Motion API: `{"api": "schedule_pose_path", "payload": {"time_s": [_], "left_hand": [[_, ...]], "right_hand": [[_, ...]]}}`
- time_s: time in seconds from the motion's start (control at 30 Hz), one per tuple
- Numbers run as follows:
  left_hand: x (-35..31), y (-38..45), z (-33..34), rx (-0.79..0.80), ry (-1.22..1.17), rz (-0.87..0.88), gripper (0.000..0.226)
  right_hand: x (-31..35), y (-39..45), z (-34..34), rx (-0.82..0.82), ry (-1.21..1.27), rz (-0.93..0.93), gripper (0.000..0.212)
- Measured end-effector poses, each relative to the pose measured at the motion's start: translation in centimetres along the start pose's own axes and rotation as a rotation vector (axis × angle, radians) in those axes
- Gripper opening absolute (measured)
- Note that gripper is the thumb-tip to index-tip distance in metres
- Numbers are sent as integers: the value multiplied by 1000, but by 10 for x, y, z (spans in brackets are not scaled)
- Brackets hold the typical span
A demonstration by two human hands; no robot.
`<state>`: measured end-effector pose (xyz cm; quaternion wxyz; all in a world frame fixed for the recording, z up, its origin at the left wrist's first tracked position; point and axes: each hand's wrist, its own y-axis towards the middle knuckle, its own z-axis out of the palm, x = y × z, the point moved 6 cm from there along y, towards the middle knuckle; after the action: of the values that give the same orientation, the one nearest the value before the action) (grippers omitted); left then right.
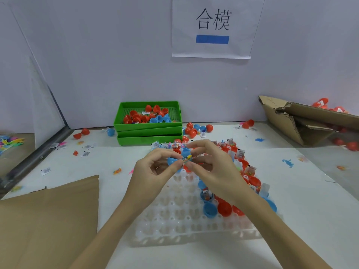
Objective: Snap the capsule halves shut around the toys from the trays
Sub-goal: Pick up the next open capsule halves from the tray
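Note:
My left hand [153,171] pinches a blue capsule half [173,160] above the far end of the white dimpled tray [174,216]. My right hand [211,167] pinches the other side, where a second blue half [185,151] and a small colourful toy [187,158] show between the fingertips. The two halves look apart, with the toy in the gap. More open red and blue capsule halves [223,208] with toys and paper slips fill the tray's right and far cells.
Stacked green trays [148,131] with loose red and blue capsules stand at the back by the wall. Cardboard [48,220] lies at the near left, a torn carton [307,121] at the right. Small toys, slips and capsules are scattered over the white table.

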<state>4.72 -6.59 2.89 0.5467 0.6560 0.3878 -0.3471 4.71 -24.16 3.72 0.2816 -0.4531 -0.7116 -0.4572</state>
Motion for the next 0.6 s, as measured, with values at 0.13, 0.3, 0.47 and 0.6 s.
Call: {"api": "schedule_pose_path", "payload": {"time_s": [0.13, 0.3, 0.47, 0.6], "left_hand": [[0, -1, 0, -3, -31, -2, 20], [3, -2, -1, -36, 33, 5, 20], [0, -4, 4, -13, 150, 74, 14], [-2, -7, 11, 12, 326, 160, 8]], "right_hand": [[1, 1, -1, -33, 30, 19, 32], [2, 0, 0, -50, -35, -18, 29], [1, -1, 0, -26, -109, -56, 27], [0, -1, 3, -8, -169, -83, 28]]}}
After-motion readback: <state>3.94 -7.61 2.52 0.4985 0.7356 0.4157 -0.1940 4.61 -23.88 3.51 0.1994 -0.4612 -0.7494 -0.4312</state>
